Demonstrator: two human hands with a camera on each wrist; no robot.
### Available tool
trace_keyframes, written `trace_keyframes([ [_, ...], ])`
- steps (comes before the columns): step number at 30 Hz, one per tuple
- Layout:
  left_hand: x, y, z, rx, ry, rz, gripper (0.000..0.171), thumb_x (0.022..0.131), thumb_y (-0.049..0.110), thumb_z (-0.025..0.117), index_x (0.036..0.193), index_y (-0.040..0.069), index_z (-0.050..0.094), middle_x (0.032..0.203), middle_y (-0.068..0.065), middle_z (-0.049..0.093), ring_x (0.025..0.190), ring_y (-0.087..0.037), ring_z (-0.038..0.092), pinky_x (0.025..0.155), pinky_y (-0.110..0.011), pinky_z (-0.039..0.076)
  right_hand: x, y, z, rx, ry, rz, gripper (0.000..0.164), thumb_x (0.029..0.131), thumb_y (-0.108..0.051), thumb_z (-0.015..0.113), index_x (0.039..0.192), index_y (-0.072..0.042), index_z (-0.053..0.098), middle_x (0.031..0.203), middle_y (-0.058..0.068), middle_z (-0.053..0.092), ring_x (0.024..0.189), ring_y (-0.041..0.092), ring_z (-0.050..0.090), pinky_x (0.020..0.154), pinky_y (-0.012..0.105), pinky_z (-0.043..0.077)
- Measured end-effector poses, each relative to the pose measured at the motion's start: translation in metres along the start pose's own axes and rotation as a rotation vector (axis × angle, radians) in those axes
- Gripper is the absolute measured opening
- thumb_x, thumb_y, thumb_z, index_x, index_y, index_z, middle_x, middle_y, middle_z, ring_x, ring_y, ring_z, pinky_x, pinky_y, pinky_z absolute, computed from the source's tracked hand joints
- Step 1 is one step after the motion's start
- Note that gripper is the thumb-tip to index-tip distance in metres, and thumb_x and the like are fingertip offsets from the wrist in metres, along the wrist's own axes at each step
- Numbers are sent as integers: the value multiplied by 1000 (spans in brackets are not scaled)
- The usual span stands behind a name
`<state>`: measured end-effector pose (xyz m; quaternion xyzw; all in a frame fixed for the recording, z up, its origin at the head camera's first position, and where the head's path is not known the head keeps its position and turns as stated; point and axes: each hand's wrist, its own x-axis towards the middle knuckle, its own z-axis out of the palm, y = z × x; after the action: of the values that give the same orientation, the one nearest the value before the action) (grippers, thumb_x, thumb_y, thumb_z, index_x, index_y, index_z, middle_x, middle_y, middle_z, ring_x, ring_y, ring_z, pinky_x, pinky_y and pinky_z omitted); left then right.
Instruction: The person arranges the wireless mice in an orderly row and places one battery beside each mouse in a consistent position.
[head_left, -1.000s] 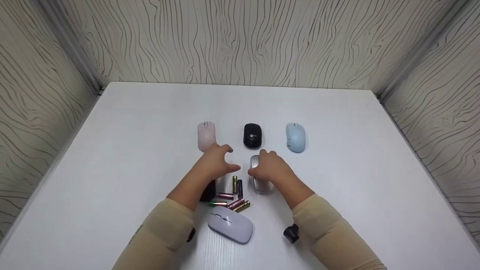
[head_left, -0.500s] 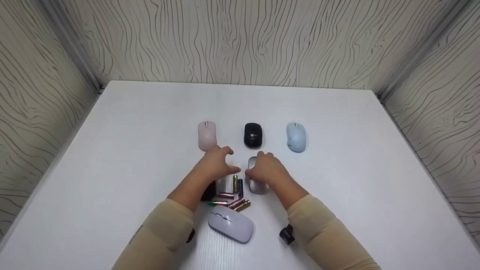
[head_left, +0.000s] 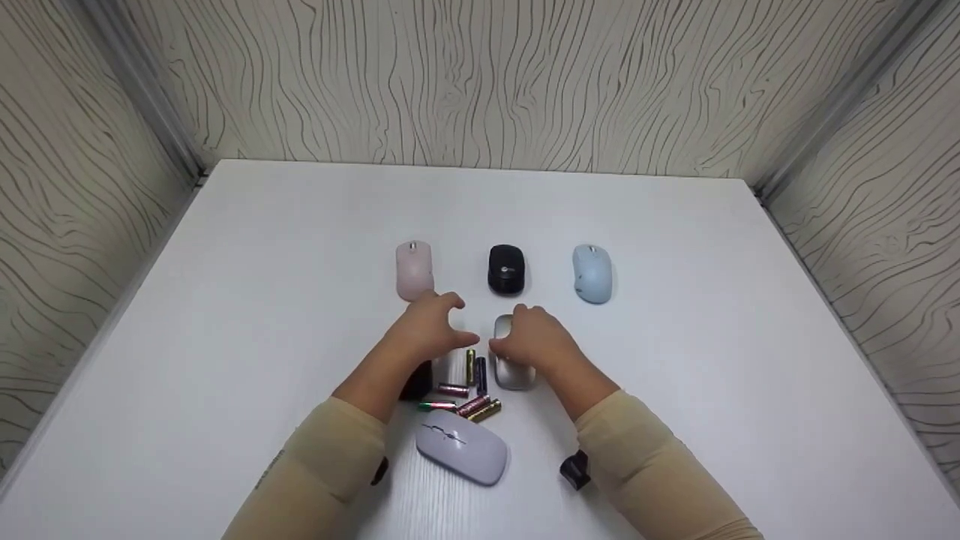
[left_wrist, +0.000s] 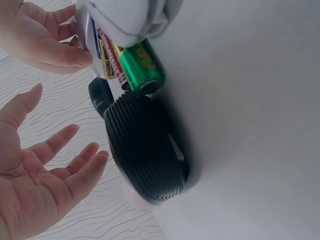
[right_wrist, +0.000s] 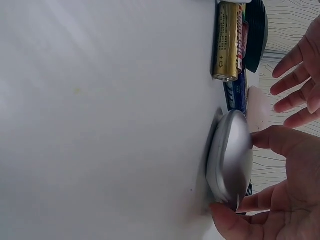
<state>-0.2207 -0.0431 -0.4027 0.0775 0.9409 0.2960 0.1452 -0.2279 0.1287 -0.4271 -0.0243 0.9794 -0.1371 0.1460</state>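
Observation:
A silver computer mouse [head_left: 514, 377] lies on the white table, and my right hand [head_left: 538, 337] grips it by its sides between thumb and fingers. The right wrist view shows the silver mouse [right_wrist: 232, 155] with fingertips at both edges. My left hand [head_left: 429, 328] hovers with fingers loosely bent and thumb apart, holding nothing. Below the left wrist is a black ribbed mouse [left_wrist: 142, 150], mostly hidden by the forearm in the head view. Several batteries [head_left: 453, 390] in gold, blue, red and green lie loose between the hands and a lavender mouse [head_left: 461, 448].
Farther back, a pink mouse [head_left: 414, 270], a black mouse [head_left: 506, 270] and a light blue mouse [head_left: 592, 274] stand in a row. The left fingers are close to the pink one. Wood-patterned panels [head_left: 465, 82] enclose the table [head_left: 675, 225].
My right hand has slid the silver mouse slightly left and nearer to me, closer to the batteries. The left hand stays nearly still.

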Motion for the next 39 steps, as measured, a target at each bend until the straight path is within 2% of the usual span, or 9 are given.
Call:
trace_keyframes([
  [3, -1, 0, -1, -4, 6, -15, 57, 77, 37, 72, 125, 13, 54, 125, -16, 48, 113, -28, 49, 95, -43, 41, -2, 0, -4, -32, 11, -20, 66, 79, -45, 62, 117, 8, 52, 102, 20, 59, 88, 29, 57, 79, 42, 48],
  [10, -5, -3, -8, -29, 20, -42, 56, 77, 36, 72, 125, 14, 54, 129, -15, 47, 115, -28, 49, 96, -45, 40, -13, -4, -15, -99, 38, -54, 69, 81, -49, 60, 126, 3, 49, 113, 23, 55, 101, 35, 55, 83, 47, 47],
  [16, -11, -6, -14, -42, 39, -76, 57, 77, 37, 72, 126, 16, 54, 130, -13, 46, 116, -28, 47, 97, -47, 39, -26, -14, -19, -130, 19, -120, 65, 82, -50, 59, 126, -3, 50, 115, 20, 54, 105, 34, 53, 87, 47, 46],
  [20, -17, -10, -17, -59, 50, -91, 56, 76, 37, 73, 125, 17, 54, 130, -13, 45, 117, -28, 47, 96, -48, 39, -37, -20, -17, -138, 5, -188, 63, 82, -49, 60, 125, -3, 51, 116, 18, 55, 107, 33, 53, 90, 46, 44],
  [25, -24, -15, -18, -54, 64, -69, 55, 76, 35, 73, 124, 15, 54, 131, -12, 45, 116, -27, 48, 94, -48, 41, -50, -23, -12, -150, -23, -301, 60, 81, -45, 63, 124, -4, 53, 119, 17, 55, 109, 30, 53, 91, 43, 44],
  [29, -29, -18, -19, -48, 69, -23, 54, 76, 34, 73, 122, 12, 55, 130, -13, 45, 116, -26, 48, 95, -46, 41, -59, -27, -5, -185, -56, -414, 55, 80, -43, 64, 118, -5, 56, 103, 13, 60, 93, 25, 58, 80, 40, 49],
  [33, -34, -19, -20, -30, 72, 17, 53, 76, 33, 73, 121, 10, 55, 128, -14, 47, 117, -26, 47, 96, -43, 39, -67, -31, 2, -202, -50, -541, 43, 79, -41, 66, 103, -6, 59, 83, 2, 56, 76, 16, 53, 68, 33, 47],
  [39, -40, -19, -20, -18, 57, -3, 54, 77, 34, 73, 122, 11, 55, 128, -14, 47, 117, -26, 48, 96, -43, 39, -77, -38, 13, -216, -101, -580, 41, 77, -46, 67, 98, -12, 60, 77, -5, 50, 72, 11, 48, 62, 28, 44],
])
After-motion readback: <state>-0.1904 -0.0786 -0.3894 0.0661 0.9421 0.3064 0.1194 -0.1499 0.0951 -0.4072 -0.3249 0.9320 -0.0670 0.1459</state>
